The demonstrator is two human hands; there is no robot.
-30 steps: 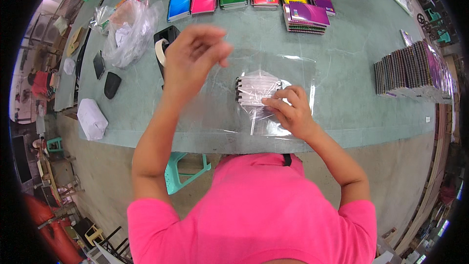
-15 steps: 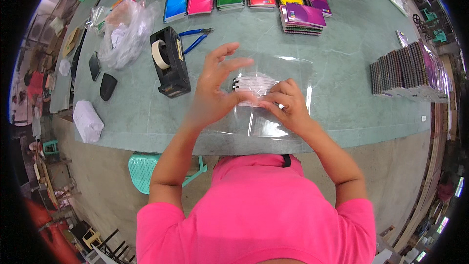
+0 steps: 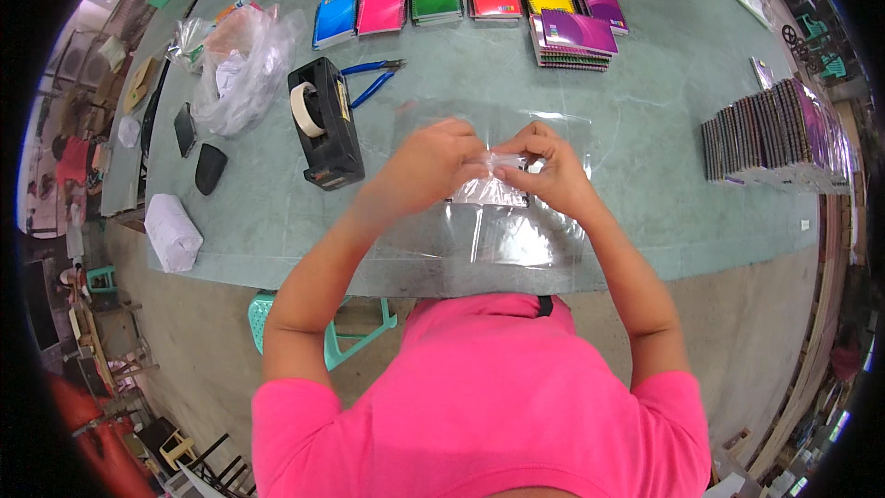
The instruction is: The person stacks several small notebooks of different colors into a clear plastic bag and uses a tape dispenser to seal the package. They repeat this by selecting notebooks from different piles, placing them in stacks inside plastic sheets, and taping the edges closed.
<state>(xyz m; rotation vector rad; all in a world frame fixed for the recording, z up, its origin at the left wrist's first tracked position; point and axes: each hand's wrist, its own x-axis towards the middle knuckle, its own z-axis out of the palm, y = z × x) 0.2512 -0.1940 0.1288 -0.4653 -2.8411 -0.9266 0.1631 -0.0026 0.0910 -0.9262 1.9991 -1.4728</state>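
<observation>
While pinching crinkled clear film [image 3: 516, 240] into a pleat, holding left hand [image 3: 429, 164] and right hand [image 3: 548, 171] close together, gripping that pleat with fingers of both. Directly beneath, on the smooth grey-green counter [image 3: 659, 143] near its front edge: pale, rectangular bundle [image 3: 486, 194], partly hidden, dark at both lower corners. Looks to run left-right on long axis; can't tell facing, with hands covering the top. Glossy film spread loosely around. Off left: boxy black tape dispenser [image 3: 339, 143] with round cream roll [image 3: 305, 112], beside blue-handled pliers [image 3: 371, 90]. Well right: long row of wire-bound notebooks [image 3: 774, 134].
</observation>
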